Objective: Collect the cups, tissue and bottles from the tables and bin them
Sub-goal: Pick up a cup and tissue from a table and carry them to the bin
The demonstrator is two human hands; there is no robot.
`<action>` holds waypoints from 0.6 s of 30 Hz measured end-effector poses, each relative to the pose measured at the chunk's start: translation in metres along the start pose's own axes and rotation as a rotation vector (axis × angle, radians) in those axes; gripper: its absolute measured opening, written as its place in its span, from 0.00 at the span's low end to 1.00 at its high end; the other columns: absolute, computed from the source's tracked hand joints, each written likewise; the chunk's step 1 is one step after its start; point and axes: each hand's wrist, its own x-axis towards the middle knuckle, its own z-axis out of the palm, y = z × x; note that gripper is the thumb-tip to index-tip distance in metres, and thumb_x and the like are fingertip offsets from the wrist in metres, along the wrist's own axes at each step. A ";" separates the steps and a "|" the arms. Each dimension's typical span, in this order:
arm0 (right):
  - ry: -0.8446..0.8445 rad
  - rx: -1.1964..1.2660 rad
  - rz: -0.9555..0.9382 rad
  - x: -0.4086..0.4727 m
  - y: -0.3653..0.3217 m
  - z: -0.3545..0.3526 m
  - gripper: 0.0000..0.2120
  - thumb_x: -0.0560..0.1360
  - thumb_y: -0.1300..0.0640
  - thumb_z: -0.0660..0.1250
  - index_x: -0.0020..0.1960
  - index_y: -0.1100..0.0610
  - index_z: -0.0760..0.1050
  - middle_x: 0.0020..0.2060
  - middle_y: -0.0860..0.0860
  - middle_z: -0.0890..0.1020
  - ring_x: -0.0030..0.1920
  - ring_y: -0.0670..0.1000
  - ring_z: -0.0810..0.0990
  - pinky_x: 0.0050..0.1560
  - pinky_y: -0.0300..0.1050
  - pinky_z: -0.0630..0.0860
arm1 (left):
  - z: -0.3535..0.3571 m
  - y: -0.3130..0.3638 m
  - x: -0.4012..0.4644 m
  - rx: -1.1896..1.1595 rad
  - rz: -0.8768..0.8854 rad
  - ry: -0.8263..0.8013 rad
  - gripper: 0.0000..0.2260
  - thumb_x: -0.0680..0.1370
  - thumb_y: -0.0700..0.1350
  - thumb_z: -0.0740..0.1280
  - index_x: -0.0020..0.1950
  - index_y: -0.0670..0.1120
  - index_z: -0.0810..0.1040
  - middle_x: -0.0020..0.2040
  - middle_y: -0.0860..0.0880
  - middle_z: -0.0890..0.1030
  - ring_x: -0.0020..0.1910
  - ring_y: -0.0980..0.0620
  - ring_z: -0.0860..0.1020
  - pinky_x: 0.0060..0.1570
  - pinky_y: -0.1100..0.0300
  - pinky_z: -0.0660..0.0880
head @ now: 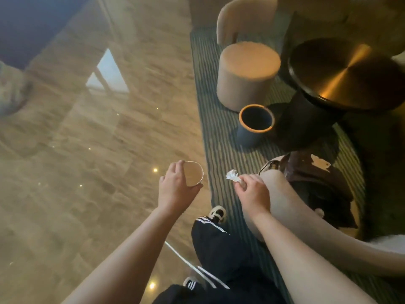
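Head view, looking down at both arms. Left hand [175, 189] sits just left of centre in the lower half of the frame, its grip closed around a paper cup [193, 174]; fingers wrap the cup's left wall and the thumb lies under its lower edge. The cup's open mouth faces the camera and it tilts slightly to the right. Contents cannot be told.

Right hand [252, 194] is right of centre at about the same height, grip pinched narrow on a crumpled white tissue [232, 175]. The tissue sticks out up and to the left of the fingertips, between the two hands, apart from the cup.

Bin [255, 125], dark blue with an orange rim, stands upright on the striped green carpet [210, 88] above the right hand, in the centre right of the frame, mouth open; well apart from both hands. A beige round stool [247, 75] is just above it, and the dark pedestal of a round worktop [346, 71] with a brassy sheen is just to its right.

Glossy tan floor [87, 150] fills the left half. Dark striped trousers and a shoe show at the bottom centre
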 end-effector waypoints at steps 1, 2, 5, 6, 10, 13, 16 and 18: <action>0.011 0.008 0.023 0.024 0.002 0.006 0.04 0.74 0.59 0.67 0.45 0.58 0.79 0.41 0.52 0.80 0.43 0.52 0.76 0.44 0.49 0.76 | 0.008 0.000 0.027 0.002 0.021 -0.010 0.36 0.65 0.58 0.74 0.67 0.46 0.66 0.60 0.48 0.73 0.56 0.45 0.74 0.54 0.49 0.68; 0.023 0.016 0.046 0.050 0.004 0.012 0.04 0.74 0.59 0.67 0.46 0.59 0.79 0.41 0.52 0.80 0.44 0.52 0.76 0.44 0.48 0.75 | 0.017 0.001 0.057 0.008 0.040 -0.020 0.35 0.65 0.58 0.74 0.67 0.47 0.66 0.60 0.48 0.73 0.55 0.45 0.74 0.54 0.49 0.68; 0.070 0.022 0.104 0.137 0.017 0.021 0.05 0.73 0.59 0.68 0.47 0.60 0.80 0.43 0.54 0.81 0.45 0.55 0.76 0.43 0.43 0.68 | 0.045 0.011 0.151 0.010 0.071 -0.053 0.35 0.66 0.58 0.74 0.67 0.46 0.66 0.60 0.48 0.73 0.54 0.44 0.75 0.53 0.49 0.69; 0.083 0.019 0.116 0.169 0.023 0.022 0.05 0.73 0.59 0.68 0.47 0.60 0.80 0.43 0.55 0.81 0.46 0.56 0.76 0.43 0.43 0.67 | 0.054 0.017 0.184 0.012 0.089 -0.057 0.35 0.66 0.58 0.74 0.67 0.46 0.66 0.59 0.48 0.73 0.53 0.44 0.75 0.53 0.49 0.69; 0.124 0.024 0.202 0.291 0.041 0.004 0.07 0.75 0.57 0.67 0.49 0.59 0.79 0.45 0.54 0.80 0.48 0.55 0.76 0.48 0.49 0.73 | 0.083 0.056 0.312 0.024 0.187 -0.118 0.34 0.66 0.58 0.74 0.67 0.47 0.66 0.59 0.48 0.74 0.53 0.45 0.75 0.54 0.48 0.69; 0.196 0.041 0.277 0.358 0.057 -0.017 0.07 0.75 0.56 0.67 0.50 0.57 0.79 0.45 0.52 0.80 0.47 0.52 0.76 0.46 0.48 0.74 | 0.101 0.091 0.392 0.026 0.252 -0.169 0.34 0.66 0.58 0.74 0.67 0.47 0.66 0.59 0.48 0.74 0.54 0.46 0.75 0.54 0.49 0.69; 0.236 0.056 0.383 0.401 0.072 -0.032 0.07 0.75 0.55 0.67 0.51 0.57 0.79 0.45 0.51 0.80 0.47 0.52 0.76 0.46 0.48 0.75 | 0.122 0.122 0.450 -0.001 0.319 -0.244 0.33 0.67 0.57 0.74 0.67 0.48 0.65 0.60 0.48 0.73 0.54 0.46 0.75 0.53 0.49 0.70; 0.253 0.060 0.439 0.422 0.079 -0.036 0.07 0.75 0.55 0.66 0.51 0.57 0.79 0.44 0.50 0.79 0.47 0.51 0.76 0.45 0.46 0.74 | 0.138 0.138 0.481 -0.019 0.360 -0.300 0.33 0.67 0.57 0.74 0.66 0.50 0.64 0.61 0.47 0.72 0.54 0.45 0.75 0.53 0.48 0.71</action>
